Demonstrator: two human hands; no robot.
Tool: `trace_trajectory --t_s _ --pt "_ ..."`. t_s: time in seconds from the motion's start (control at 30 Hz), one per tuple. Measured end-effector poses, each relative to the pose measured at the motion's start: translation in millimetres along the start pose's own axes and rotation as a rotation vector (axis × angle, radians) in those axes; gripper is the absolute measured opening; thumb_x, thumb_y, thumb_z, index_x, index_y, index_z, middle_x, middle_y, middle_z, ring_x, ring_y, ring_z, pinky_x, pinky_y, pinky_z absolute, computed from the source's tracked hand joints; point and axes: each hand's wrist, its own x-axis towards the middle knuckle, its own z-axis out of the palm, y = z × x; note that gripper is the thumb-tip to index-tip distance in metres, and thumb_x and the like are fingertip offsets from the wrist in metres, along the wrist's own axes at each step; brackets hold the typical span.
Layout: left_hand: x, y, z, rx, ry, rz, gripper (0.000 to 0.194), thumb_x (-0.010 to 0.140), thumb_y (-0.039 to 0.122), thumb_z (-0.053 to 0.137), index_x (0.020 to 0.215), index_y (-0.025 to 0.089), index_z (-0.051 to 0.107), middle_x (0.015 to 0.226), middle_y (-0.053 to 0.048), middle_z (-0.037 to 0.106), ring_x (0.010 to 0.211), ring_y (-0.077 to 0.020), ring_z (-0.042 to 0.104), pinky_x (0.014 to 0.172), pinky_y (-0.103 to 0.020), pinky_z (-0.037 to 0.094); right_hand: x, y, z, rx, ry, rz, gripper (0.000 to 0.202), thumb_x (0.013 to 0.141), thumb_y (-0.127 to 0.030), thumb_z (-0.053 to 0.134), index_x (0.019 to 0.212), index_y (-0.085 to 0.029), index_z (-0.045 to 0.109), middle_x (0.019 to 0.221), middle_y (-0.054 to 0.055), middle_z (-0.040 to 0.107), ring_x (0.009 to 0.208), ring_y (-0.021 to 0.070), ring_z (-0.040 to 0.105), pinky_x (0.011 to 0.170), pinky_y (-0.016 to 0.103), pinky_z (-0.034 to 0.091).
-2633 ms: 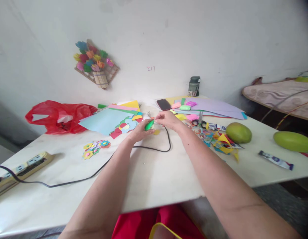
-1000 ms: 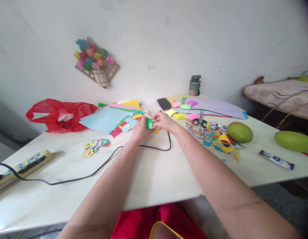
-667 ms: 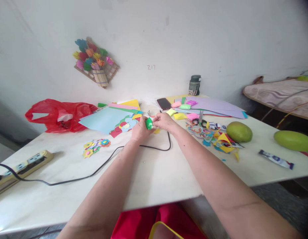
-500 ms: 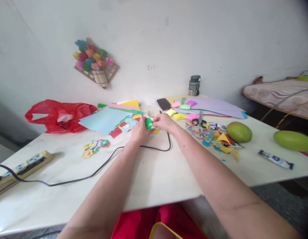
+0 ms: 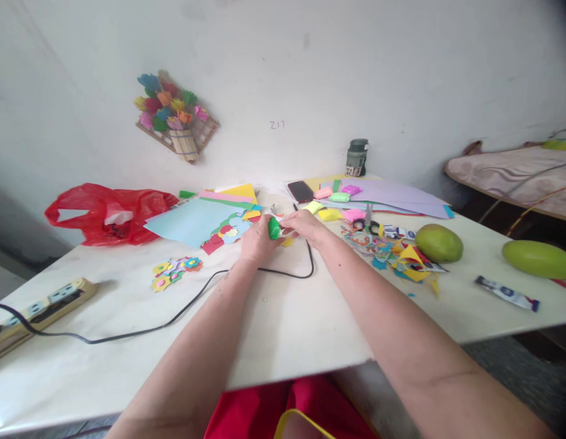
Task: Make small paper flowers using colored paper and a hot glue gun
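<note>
A small shiny green packet (image 5: pixel 274 228) is held between my hands over the middle of the table. My left hand (image 5: pixel 257 239) is closed round its left side. The fingers of my right hand (image 5: pixel 305 225) are pinched at its right edge, on something pale and too small to make out. Just left of my left hand lie cut paper pieces in red, green and yellow (image 5: pixel 227 231). A black cable (image 5: pixel 287 274) runs across the white table below my hands, and paper flowers (image 5: pixel 175 271) lie further left.
Around the table (image 5: pixel 305 329) are a red plastic bag (image 5: pixel 146 207), a power strip (image 5: pixel 45 311), coloured sheets (image 5: pixel 186 221), a phone (image 5: pixel 300 191), scissors (image 5: pixel 369 224), paper scraps (image 5: pixel 408 262), green fruit (image 5: pixel 439 242), a glue tube (image 5: pixel 507 293) and a bottle (image 5: pixel 357 157).
The green packet has turned slightly and shows a rounder face. The fingers of my right hand have shifted a little at its edge.
</note>
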Motion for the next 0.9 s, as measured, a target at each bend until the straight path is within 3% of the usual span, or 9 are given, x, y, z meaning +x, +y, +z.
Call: trace_trajectory --t_s 0.2,0.3,0.47,0.63,0.9 --pt "0.0 0.2 2.4 -0.017 0.022 0.019 0.062 0.062 0.046 0.068 0.115 0.023 0.046 0.1 -0.01 0.061 0.094 -0.0289 0.057 0.073 -0.034 0.041 0.0 0.6 3.5 0.07 0.064 0.033 0.011 0.068 -0.015 0.061 0.058 -0.016 0.057 0.053 -0.001 0.058 0.057 0.011 0.058 0.047 0.019 0.039" --pt "0.8 -1.9 1.1 -0.108 -0.034 0.052 0.061 0.064 0.043 0.065 0.118 0.021 0.044 0.101 -0.01 0.059 0.093 -0.028 0.056 0.075 -0.035 0.041 1.4 1.7 2.0 0.069 0.066 0.048 0.011 0.068 -0.015 0.061 0.059 -0.016 0.056 0.054 -0.001 0.059 0.059 0.0115 0.059 0.047 0.019 0.04" --pt "3.4 -8.5 -3.0 -0.511 -0.203 0.066 0.049 0.067 0.033 0.059 0.112 0.019 0.048 0.094 -0.004 0.058 0.087 -0.0213 0.055 0.076 -0.033 0.042 3.6 4.3 -4.3 0.056 0.039 0.044 0.01 0.067 -0.017 0.063 0.06 -0.015 0.057 0.057 0.0 0.061 0.06 0.0117 0.06 0.048 0.019 0.041" --pt "4.7 -13.8 -0.8 -1.019 -0.289 0.052 0.034 0.074 0.041 0.057 0.098 0.016 0.054 0.091 -0.004 0.059 0.083 -0.015 0.054 0.074 -0.027 0.042 2.1 3.4 -8.0 0.05 0.007 0.038 0.011 0.068 -0.015 0.062 0.058 -0.014 0.057 0.054 -0.001 0.059 0.058 0.0108 0.059 0.048 0.018 0.04" --pt "6.7 -18.5 2.3 -1.229 -0.306 -0.049 0.035 0.064 0.038 0.071 0.087 0.016 0.056 0.075 0.0 0.059 0.068 -0.0106 0.056 0.064 -0.022 0.042 -1.6 0.2 -9.7 0.087 -0.023 0.064 0.01 0.065 -0.013 0.063 0.056 -0.013 0.058 0.054 0.001 0.06 0.055 0.0107 0.057 0.049 0.02 0.041"
